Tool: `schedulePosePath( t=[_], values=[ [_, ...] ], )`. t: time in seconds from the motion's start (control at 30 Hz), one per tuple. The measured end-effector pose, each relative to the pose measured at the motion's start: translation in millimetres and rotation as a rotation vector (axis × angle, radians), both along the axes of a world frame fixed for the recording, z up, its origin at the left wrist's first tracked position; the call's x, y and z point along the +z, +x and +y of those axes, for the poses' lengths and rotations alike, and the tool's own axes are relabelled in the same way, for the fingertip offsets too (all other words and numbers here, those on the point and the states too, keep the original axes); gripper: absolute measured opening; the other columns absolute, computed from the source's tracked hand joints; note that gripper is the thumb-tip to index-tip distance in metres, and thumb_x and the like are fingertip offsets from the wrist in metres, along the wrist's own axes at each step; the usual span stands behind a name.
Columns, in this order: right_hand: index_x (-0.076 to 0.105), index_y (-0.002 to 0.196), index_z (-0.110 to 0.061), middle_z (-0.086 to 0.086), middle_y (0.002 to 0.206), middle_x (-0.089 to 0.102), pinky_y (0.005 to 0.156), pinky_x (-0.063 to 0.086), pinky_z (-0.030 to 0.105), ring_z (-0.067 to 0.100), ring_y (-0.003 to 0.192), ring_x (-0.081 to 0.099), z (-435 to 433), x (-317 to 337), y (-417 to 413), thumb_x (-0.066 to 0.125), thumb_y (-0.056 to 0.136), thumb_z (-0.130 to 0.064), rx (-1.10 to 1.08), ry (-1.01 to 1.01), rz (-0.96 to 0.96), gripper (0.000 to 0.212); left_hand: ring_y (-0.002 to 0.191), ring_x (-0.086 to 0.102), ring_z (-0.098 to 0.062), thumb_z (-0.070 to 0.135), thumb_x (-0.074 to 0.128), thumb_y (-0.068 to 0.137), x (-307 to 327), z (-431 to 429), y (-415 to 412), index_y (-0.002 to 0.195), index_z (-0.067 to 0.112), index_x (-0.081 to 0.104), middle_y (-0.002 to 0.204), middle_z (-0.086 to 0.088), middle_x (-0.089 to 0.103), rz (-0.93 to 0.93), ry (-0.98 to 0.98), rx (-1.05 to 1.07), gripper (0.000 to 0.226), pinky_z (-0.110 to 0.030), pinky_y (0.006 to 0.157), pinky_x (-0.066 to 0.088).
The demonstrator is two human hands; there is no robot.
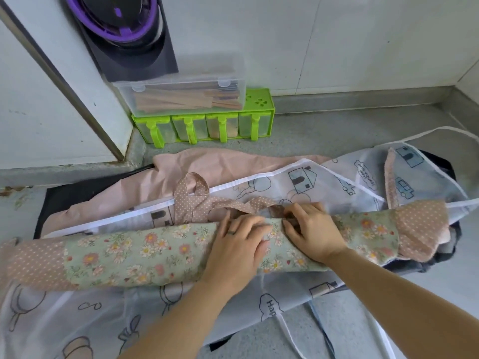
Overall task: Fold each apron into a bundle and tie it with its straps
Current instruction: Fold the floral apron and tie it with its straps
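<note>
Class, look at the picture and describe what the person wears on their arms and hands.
The left forearm and right forearm are bare, with no sleeves in view. The left hand wears a dark ring on one finger. The right hand shows no ring. No gloves, watch or bracelet show.

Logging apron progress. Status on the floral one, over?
Left hand pressing floral apron roll. Right hand pinching dotted strap at its top. White printed apron lies underneath.

Green floral apron (145, 252); pink polka-dot straps (191, 203).
</note>
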State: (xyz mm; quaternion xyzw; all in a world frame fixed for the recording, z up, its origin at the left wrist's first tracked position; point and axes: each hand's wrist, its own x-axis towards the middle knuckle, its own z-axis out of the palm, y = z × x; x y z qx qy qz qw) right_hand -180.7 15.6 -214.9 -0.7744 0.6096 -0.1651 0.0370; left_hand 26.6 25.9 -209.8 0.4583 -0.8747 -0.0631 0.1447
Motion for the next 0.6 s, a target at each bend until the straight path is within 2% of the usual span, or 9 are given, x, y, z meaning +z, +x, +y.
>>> schedulePosePath(
  t=[0.07, 0.13, 0.27, 0.43, 0.5, 0.6],
  values=[
    [0.062, 0.091, -0.014, -0.001, 0.080, 0.066, 0.076, 0.040, 0.033, 0.022, 0.075, 0.061, 4.5, 0.7, -4.9, 0.046, 0.086, -0.040, -0.051, -0.028, 0.064, 0.031, 0.136, 0.037, -0.016, 0.044, 0.021, 0.099, -8.3, 2.6, -0.5, 0.142, 0.036, 0.034, 0.150, 0.008, 0.036, -0.101, 0.122, -0.006, 0.046, -0.048, 0.118, 0.014],
    [0.063, 0.089, -0.015, 0.000, 0.080, 0.066, 0.078, 0.042, 0.036, 0.024, 0.076, 0.061, 13.9, 3.7, -19.2, 0.049, 0.086, -0.044, -0.154, -0.050, 0.114, 0.033, 0.141, 0.028, -0.016, 0.048, 0.013, 0.098, -13.6, -2.0, 2.3, 0.147, 0.039, 0.022, 0.156, 0.009, 0.026, -0.146, 0.154, -0.001, 0.050, -0.044, 0.119, 0.005],
    [0.064, 0.087, -0.013, 0.003, 0.081, 0.066, 0.075, 0.042, 0.036, 0.027, 0.074, 0.061, 38.1, 6.9, -71.6, 0.042, 0.087, -0.045, -0.290, -0.030, 0.117, 0.039, 0.137, 0.034, -0.017, 0.048, 0.014, 0.098, -13.1, -1.2, 0.6, 0.145, 0.038, 0.026, 0.153, 0.007, 0.031, -0.185, 0.157, -0.005, 0.050, -0.043, 0.115, 0.007],
    [0.066, 0.090, -0.007, 0.007, 0.086, 0.069, 0.079, 0.043, 0.035, 0.029, 0.079, 0.063, 30.8, 2.0, -97.1, 0.035, 0.089, -0.039, -0.260, 0.074, -0.107, 0.044, 0.138, 0.033, -0.017, 0.052, 0.009, 0.097, -12.7, -0.6, 2.0, 0.147, 0.039, 0.022, 0.155, 0.007, 0.028, -0.220, 0.163, -0.017, 0.052, -0.042, 0.115, 0.007],
    [0.061, 0.089, -0.008, 0.008, 0.087, 0.065, 0.081, 0.040, 0.038, 0.030, 0.083, 0.058, 27.4, -3.2, -100.2, 0.032, 0.086, -0.041, -0.280, 0.072, -0.099, 0.044, 0.139, 0.032, -0.017, 0.055, 0.008, 0.097, -13.0, -1.1, 1.5, 0.147, 0.039, 0.019, 0.156, 0.007, 0.025, -0.237, 0.169, -0.019, 0.054, -0.042, 0.116, 0.006],
    [0.055, 0.100, -0.012, 0.008, 0.099, 0.056, 0.087, 0.033, 0.042, 0.028, 0.093, 0.048, 26.9, -3.3, -101.1, 0.029, 0.087, -0.041, -0.352, 0.102, 0.042, 0.041, 0.139, 0.032, -0.018, 0.058, -0.001, 0.094, -12.8, 0.5, 0.0, 0.147, 0.039, 0.015, 0.156, 0.007, 0.025, -0.257, 0.167, -0.024, 0.058, -0.042, 0.116, 0.005]
  ],
)
